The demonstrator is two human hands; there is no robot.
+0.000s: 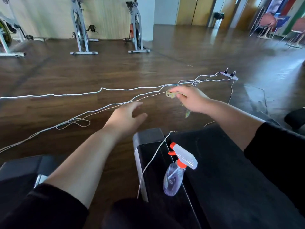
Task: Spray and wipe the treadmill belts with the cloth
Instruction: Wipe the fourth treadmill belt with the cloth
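A clear spray bottle (175, 176) with a white and orange trigger head stands on the left side rail of a black treadmill (219, 171). My right hand (191, 99) is raised past the treadmill's end, above the floor, and grips a small yellow-green cloth (171, 95); a scrap of it hangs below the palm. My left hand (127, 117) hovers over the floor left of the treadmill, fingers spread, holding nothing. Dark sleeves cover both upper forearms.
White cables (99, 111) trail across the wooden floor to a power strip (229, 75); one cable runs over the treadmill rail. A second black treadmill end (21, 167) is at lower left. Exercise bikes (80, 30) line the far wall. Chairs (267, 25) stand at far right.
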